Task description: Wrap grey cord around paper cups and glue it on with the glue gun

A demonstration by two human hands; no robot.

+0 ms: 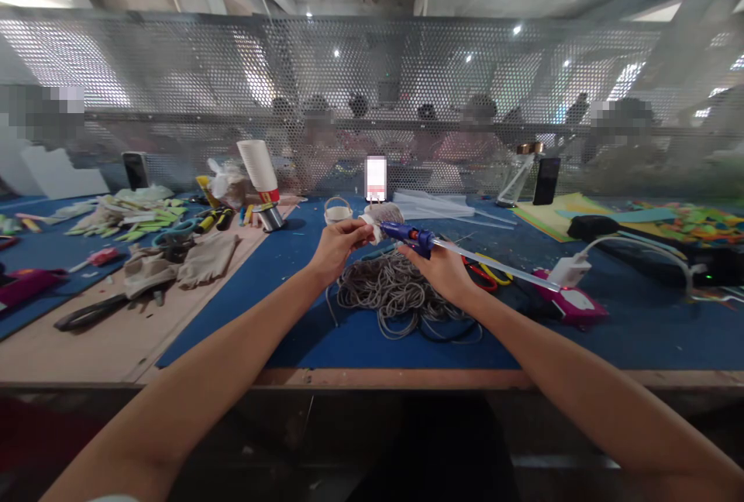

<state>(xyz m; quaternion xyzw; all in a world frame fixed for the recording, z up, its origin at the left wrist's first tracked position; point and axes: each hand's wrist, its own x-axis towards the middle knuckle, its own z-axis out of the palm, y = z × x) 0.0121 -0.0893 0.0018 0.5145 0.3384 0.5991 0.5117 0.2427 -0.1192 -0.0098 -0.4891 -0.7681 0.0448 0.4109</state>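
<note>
My left hand (339,246) is closed on a small rope-wrapped object (380,217), held above the blue table mat (639,324). My right hand (440,268) grips a blue glue gun (408,235) with its nozzle pointing left at that object. A clear glue stick (500,263) juts out of the gun's back toward the right. Under both hands lies a loose pile of grey cord (395,293).
Red-handled scissors (485,273) lie by the cord. A white charger and cable (573,269) and a pink tool (573,304) sit at right. Left: beige gloves (186,262), paper scraps (133,211), a white cup (260,169). A perforated metal screen (372,91) backs the table; people sit behind it.
</note>
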